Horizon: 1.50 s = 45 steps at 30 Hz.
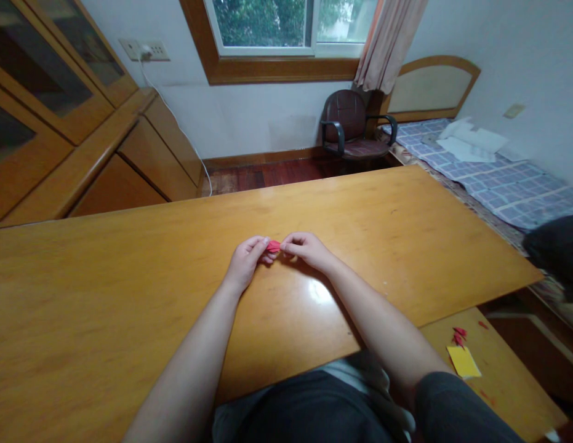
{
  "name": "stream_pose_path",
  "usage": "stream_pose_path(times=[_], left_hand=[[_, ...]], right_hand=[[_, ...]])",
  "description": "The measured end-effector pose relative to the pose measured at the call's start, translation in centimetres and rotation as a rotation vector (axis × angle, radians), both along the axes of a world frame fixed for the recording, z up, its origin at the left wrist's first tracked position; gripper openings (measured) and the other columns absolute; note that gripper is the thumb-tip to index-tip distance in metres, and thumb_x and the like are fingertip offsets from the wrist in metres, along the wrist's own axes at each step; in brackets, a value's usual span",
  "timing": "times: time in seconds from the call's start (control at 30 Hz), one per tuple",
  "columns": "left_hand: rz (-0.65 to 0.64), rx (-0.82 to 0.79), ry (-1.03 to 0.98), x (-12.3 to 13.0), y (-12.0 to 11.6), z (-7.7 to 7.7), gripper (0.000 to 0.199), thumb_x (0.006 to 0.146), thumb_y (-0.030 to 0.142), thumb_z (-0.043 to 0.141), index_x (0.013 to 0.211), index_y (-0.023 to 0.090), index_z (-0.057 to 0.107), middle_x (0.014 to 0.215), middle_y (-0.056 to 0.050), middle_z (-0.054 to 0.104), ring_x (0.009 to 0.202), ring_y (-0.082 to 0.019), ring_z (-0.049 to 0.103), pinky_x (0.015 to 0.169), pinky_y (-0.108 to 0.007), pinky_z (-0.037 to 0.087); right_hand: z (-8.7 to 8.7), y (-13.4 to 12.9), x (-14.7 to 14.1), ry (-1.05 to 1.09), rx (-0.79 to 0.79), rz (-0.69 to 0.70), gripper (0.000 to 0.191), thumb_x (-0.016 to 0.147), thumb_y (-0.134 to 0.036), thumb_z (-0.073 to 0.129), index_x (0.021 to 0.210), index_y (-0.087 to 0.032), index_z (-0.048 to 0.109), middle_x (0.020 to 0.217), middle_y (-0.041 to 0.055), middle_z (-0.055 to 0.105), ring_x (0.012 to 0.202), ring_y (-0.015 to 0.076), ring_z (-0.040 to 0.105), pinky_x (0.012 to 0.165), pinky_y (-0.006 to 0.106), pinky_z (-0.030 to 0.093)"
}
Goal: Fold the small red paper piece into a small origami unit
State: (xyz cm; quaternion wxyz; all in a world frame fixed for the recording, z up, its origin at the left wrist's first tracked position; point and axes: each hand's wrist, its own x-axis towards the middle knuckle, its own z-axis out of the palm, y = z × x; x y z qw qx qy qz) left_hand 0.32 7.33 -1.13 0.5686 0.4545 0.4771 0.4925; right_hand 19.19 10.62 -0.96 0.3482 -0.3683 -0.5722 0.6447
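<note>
Red piece, head view: one small red piece (273,246), seemingly folded; held between both hands, just above the tabletop (129,295).
Left hand (246,261): thumb and fingers pinched on the piece's left end.
Right hand (308,249): fingertips pinched on its right end.
Handling, as judged: light pressure, left steadying, right adjusting finely; edges best kept uncrushed.
Lower wooden surface (512,387): yellow square (463,361), loose red bits (460,335).

Single head-worn cam, looks fwd & down over the table (106,295) from its near side. Left hand (247,263) and right hand (307,249) sit approx. mid-frame, fairly near; torso (309,409) cuts in at btm edge. Far wall's (249,120) window (268,23) (top cropped) is up top, bed (498,178) off to R.
</note>
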Motion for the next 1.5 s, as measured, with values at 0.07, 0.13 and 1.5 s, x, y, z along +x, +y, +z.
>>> stream_pose_path(times=[0.07,0.13,1.5], left_hand=[[-0.006,0.006,0.027,0.1,-0.1,0.1,0.033,0.074,0.046,0.076,0.079,0.014,0.068,0.067,-0.004,0.07,0.058,-0.012,0.062,0.058,-0.024,0.049],[-0.003,-0.002,0.038,0.3,-0.2,0.2,0.032,0.072,0.043,0.079,0.077,0.014,0.067,0.068,-0.004,0.07,0.058,-0.012,0.06,0.058,-0.024,0.048],[0.073,-0.026,0.071,-0.9,-0.2,0.2,0.031,0.07,0.042,0.079,0.074,0.015,0.065,0.063,-0.003,0.069,0.052,-0.012,0.061,0.053,-0.022,0.048]], right_hand=[[0.0,0.0,0.0,0.008,-0.009,-0.004,0.026,0.074,-0.039,0.071,0.075,-0.013,0.067,0.067,0.0015,0.065,0.061,0.0109,0.055,0.063,0.025,0.042],[0.1,-0.1,-0.1,0.01,-0.007,-0.004,0.027,0.075,-0.04,0.071,0.076,-0.013,0.067,0.067,0.0013,0.064,0.061,0.0107,0.055,0.064,0.025,0.043],[-0.1,0.0,0.4,-0.059,0.054,-0.032,0.033,0.079,-0.045,0.068,0.088,-0.014,0.07,0.074,0.0016,0.066,0.064,0.0108,0.056,0.062,0.023,0.043]])
